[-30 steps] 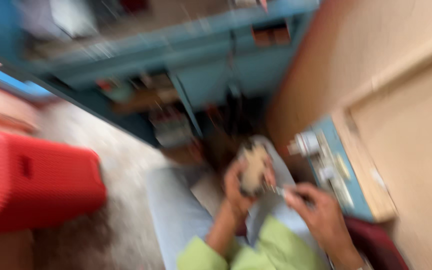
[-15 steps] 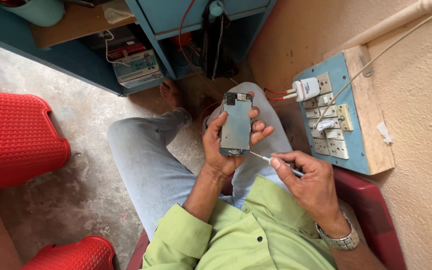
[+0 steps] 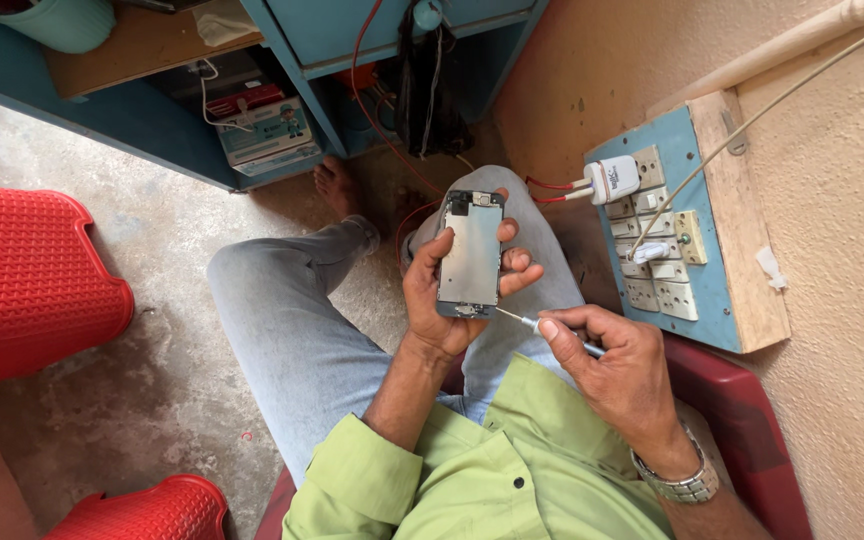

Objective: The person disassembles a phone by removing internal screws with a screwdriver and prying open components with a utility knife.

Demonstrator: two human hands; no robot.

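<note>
The person wore a light green shirt (image 3: 472, 480) with small dark buttons, its long sleeve (image 3: 352, 485) rolled back to a thick cuff at the left forearm. Pale blue-grey trousers (image 3: 282, 320) covered both legs, and one foot (image 3: 335, 185) was bare. A silver metal-link wristwatch (image 3: 677, 480) circled the right wrist.

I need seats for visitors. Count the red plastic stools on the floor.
2. One red stool stands at the left edge of the floor; a second red stool shows at the bottom left, partly cut off by the frame. More may lie outside the view.
</note>
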